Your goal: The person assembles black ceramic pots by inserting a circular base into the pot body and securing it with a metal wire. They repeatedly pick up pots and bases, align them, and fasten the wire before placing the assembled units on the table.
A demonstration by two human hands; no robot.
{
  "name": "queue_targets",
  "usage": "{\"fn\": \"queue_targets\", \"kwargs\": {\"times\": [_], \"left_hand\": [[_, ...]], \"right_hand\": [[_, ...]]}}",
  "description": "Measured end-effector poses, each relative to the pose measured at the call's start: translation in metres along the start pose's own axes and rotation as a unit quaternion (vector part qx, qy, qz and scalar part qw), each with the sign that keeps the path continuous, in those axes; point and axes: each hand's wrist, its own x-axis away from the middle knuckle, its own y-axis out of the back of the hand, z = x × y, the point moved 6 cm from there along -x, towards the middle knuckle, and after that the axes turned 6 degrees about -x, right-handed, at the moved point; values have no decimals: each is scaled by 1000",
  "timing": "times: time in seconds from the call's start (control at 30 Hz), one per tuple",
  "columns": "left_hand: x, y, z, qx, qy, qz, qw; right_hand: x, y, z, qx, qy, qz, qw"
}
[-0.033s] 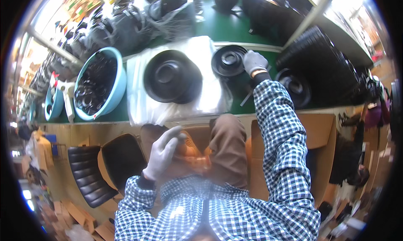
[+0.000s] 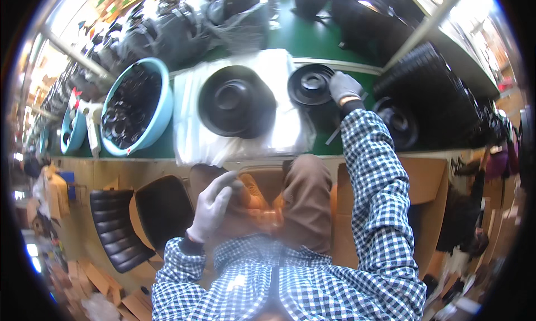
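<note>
Fingers (image 2: 336,82) of your gloved right hand (image 2: 345,88) touch a ringed black disc (image 2: 309,83) at its 3 o'clock edge. This disc sits on the green table (image 2: 290,33), toward 1 o'clock from the middle of your view. You can't tell from here whether that hand grips the rim, since its fingertips are partly hidden. Your gloved left hand (image 2: 212,209), between 7 and 8 o'clock, hangs over your lap, fingers loosely extended and visibly holding nothing. Toward 11 o'clock you have larger black discs (image 2: 230,101), overlapping on white plastic sheeting (image 2: 188,120). A light blue basin (image 2: 166,106) full of small black parts sits between 9 and 10 o'clock, beside a white spray bottle (image 2: 92,122). Between 2 and 3 o'clock you have a long black stack (image 2: 430,92).
</note>
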Motion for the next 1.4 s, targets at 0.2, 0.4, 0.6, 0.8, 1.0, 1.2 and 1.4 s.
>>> {"fn": "queue_targets", "kwargs": {"times": [0.2,0.4,0.6,0.8,1.0,1.2,1.4], "left_hand": [[28,142,18,-73,-106,-306,943],[-67,299,-15,-530,-145,-398,734],[-176,337,18,-766,179,-183,590],[-170,319,4,-796,78,-185,571],[-93,231,-67,-152,-59,-171,972],[-37,28,-109,62,125,162,977],[-37,-33,-144,-131,-53,48,989]], "right_hand": [[0,-10,-16,117,-2,47,992],[51,22,123,-295,265,86,914],[87,47,204,-184,209,73,958],[120,86,184,-318,181,-88,926],[184,106,147,-631,20,-3,775],[261,94,157,-765,18,148,627],[305,102,114,-845,-100,112,513]]}}
